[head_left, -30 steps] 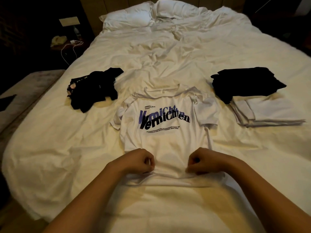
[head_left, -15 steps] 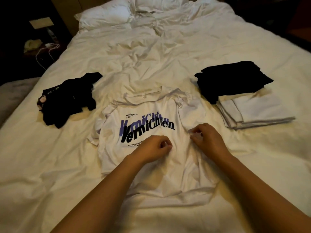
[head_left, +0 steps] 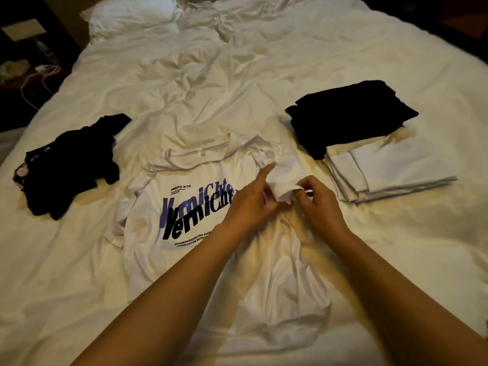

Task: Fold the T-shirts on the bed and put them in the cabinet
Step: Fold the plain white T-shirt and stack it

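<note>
A white T-shirt (head_left: 184, 249) with blue and black lettering lies face up on the bed (head_left: 237, 83), its lower part rumpled. My left hand (head_left: 250, 204) and my right hand (head_left: 317, 204) meet at the shirt's right sleeve (head_left: 284, 178) and both pinch its cuff, lifting it slightly off the bed. A crumpled black T-shirt (head_left: 71, 165) lies to the left. To the right sits a stack of folded white shirts (head_left: 390, 170) with folded black shirts (head_left: 351, 114) behind them. No cabinet is in view.
White pillows (head_left: 132, 17) lie at the head of the bed. A dark nightstand (head_left: 23, 62) with a white cable stands off the bed's far left corner. The duvet is wrinkled in the middle.
Both hands moved from the shirt's hem up across its front to the right sleeve and took hold of the cuff. The shirt's lower part got rumpled. The camera leaned closer.
</note>
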The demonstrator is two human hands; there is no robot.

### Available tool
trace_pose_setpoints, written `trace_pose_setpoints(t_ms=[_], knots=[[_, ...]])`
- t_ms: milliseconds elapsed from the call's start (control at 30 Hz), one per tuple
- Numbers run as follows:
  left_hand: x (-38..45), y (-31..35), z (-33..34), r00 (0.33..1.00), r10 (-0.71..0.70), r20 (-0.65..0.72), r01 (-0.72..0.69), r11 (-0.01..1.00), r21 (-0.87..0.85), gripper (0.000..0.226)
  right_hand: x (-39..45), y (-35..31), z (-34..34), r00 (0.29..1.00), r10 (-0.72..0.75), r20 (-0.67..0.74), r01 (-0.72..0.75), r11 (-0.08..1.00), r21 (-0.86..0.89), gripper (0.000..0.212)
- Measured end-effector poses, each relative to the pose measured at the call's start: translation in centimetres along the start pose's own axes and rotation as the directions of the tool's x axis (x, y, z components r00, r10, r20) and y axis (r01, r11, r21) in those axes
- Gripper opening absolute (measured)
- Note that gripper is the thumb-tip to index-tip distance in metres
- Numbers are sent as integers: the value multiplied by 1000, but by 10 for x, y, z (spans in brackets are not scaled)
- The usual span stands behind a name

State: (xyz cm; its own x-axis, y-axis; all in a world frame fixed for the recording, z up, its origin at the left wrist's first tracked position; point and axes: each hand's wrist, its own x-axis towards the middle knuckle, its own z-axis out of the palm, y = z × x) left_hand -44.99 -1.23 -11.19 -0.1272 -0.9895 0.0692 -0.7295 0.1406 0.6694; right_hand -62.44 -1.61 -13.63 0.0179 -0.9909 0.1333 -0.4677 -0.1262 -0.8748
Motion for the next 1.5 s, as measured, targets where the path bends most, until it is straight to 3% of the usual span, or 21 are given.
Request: trace_pose_setpoints(t_ms=[67, 133, 200, 300, 367, 433, 533, 633, 733, 800, 900, 1000, 1133, 1300, 1400, 1500], knots=[[17, 1, -1, 996, 72, -51, -71, 997, 21, 48, 1, -5, -4, 1000, 9, 18, -10, 999, 53, 10], [33, -1, -3, 987, 152, -52, -152, 988, 17, 22, 4, -9, -9, 999, 17, -50, -10, 990, 138, 14], [46, 0, -4, 984, 174, -27, -175, 983, -56, 26, 10, -9, -16, 981, 96, -171, -50, 965, 257, 18], [64, -2, -9, 998, 52, -35, -56, 990, -127, 27, 21, -9, -27, 891, 312, -329, -169, 902, 397, 26], [79, -14, -9, 997, -35, -63, 29, 996, -85, 21, 27, -11, -34, 828, 446, -340, -264, 845, 464, 30], [93, -30, -8, 988, -122, -93, 120, 993, -19, 22, 29, -12, -38, 810, 507, -296, -334, 813, 478, 38], [111, -48, -6, 975, -176, -137, 187, 980, 73, 30, 30, -9, -36, 877, 435, -206, -359, 876, 321, 52], [127, -58, -5, 991, -88, -104, 101, 986, 134, 44, 26, -2, -25, 979, 176, -103, -172, 984, 47, 59], [147, -62, -7, 999, 10, -51, -1, 983, 185, 54, 25, 11, -12, 989, 73, -128, -87, 991, -106, 32], [164, -62, -8, 999, 32, -16, -25, 952, 304, 50, 25, 15, -13, 969, 99, -225, -103, 995, -6, 16], [184, -65, -9, 996, 88, 31, -92, 884, 458, 24, 33, 5, -21, 936, 193, -293, -133, 968, 214, 21], [194, -68, -13, 995, 103, -9, -93, 927, 364, 17, 48, -3, -26, 877, 268, -398, -136, 935, 328, 28], [205, -63, -12, 993, -72, -89, 93, 960, 263, 19, 65, -6, -33, 805, 358, -474, -197, 914, 355, 33], [214, -54, -3, 976, -130, -175, 180, 935, 306, 29, 78, 9, -34, 755, 495, -430, -339, 856, 390, 37], [220, -51, 1, 977, -156, -146, 198, 916, 349, 30, 75, 12, -38, 772, 480, -417, -324, 862, 390, 33], [221, -48, 5, 986, -94, -136, 138, 918, 371, 30, 71, 15, -38, 796, 434, -423, -266, 877, 401, 25]])
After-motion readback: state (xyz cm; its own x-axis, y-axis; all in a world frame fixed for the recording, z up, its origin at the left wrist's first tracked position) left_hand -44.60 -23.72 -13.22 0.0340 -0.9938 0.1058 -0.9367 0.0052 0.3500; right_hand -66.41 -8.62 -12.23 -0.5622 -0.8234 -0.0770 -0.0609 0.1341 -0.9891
